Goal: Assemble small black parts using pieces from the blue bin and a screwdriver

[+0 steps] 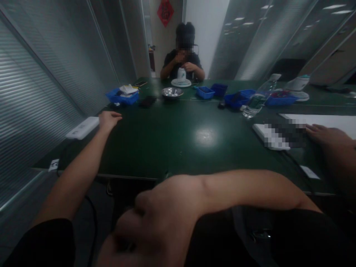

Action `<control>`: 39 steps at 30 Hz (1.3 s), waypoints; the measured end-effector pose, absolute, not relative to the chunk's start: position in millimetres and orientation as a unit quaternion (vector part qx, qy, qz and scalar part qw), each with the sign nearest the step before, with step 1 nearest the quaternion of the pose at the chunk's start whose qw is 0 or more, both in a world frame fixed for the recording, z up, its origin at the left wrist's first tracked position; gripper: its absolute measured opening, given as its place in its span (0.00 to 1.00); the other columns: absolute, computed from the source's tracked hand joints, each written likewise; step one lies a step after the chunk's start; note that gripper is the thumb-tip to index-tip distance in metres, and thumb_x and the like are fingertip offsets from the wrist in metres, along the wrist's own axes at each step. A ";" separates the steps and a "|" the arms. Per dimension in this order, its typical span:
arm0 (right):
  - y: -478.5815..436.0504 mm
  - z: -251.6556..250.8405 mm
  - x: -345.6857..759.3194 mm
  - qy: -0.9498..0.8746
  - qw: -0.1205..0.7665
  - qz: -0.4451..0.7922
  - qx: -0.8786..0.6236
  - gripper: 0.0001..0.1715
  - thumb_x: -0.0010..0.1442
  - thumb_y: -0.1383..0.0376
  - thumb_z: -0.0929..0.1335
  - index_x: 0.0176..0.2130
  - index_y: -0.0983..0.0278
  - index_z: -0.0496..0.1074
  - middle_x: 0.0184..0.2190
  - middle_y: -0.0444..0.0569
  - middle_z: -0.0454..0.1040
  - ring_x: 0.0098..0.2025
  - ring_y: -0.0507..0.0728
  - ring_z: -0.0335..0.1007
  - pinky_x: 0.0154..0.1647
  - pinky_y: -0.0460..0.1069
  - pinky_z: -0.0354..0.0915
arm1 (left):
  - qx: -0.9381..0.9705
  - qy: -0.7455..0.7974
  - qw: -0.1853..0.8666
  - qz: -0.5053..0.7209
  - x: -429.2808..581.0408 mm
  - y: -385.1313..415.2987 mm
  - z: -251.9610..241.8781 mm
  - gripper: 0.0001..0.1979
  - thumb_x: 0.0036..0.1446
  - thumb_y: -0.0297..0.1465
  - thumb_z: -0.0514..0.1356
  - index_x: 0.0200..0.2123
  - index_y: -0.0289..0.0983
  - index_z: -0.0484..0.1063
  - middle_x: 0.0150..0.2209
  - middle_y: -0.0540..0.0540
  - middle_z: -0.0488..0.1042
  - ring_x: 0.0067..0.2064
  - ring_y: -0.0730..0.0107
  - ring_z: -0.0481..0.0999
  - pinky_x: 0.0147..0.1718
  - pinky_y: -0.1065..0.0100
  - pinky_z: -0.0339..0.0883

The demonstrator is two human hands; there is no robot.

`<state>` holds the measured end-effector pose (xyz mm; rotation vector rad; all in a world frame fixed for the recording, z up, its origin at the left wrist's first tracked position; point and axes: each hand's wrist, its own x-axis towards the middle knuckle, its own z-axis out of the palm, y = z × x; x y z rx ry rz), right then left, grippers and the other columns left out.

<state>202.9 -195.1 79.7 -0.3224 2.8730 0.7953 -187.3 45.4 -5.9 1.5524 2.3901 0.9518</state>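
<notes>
My left hand (110,120) is at the left side of the green table (172,137), beside a long white box-like device (83,128). Its thumb and fingers come together in a pinch, and whatever they hold, if anything, is too small to make out. Close to the camera, my right hand (164,211) is raised in front of the table's near edge, its back toward me. Its fingers are curled and blurred, so anything inside them is hidden.
Across the table sits a person (182,55) behind a white fan (181,79). A metal bowl (172,92), blue trays (122,96) and a tilted water bottle (260,98) stand farther back. At right, another person's hand (330,137) lies near a white device (267,137).
</notes>
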 end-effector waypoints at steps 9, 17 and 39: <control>-51.3 37.0 300.0 0.974 -0.054 0.122 0.186 0.28 0.70 0.68 0.61 0.66 0.66 0.68 0.47 0.57 0.77 0.33 0.55 0.71 0.29 0.49 0.59 | 0.519 0.778 0.089 0.344 -189.0 43.7 -10.9 0.15 0.56 0.35 0.72 0.47 0.40 0.86 0.48 0.42 0.85 0.52 0.54 0.83 0.60 0.59 0.72; -6.4 14.8 339.0 0.923 -0.109 0.025 0.369 0.34 0.69 0.68 0.61 0.71 0.61 0.63 0.56 0.57 0.77 0.53 0.65 0.72 0.44 0.54 0.68 | 0.539 0.755 0.112 0.357 -188.5 43.3 -11.5 0.14 0.56 0.35 0.72 0.47 0.43 0.86 0.49 0.44 0.85 0.53 0.55 0.83 0.58 0.59 0.73; -12.8 3.6 377.8 0.893 -0.136 0.031 0.427 0.27 0.72 0.49 0.64 0.60 0.63 0.73 0.51 0.60 0.76 0.50 0.67 0.73 0.50 0.59 0.69 | 0.485 0.769 0.153 0.388 -193.2 47.1 -13.6 0.16 0.53 0.36 0.74 0.45 0.38 0.86 0.44 0.42 0.85 0.46 0.57 0.83 0.50 0.61 0.74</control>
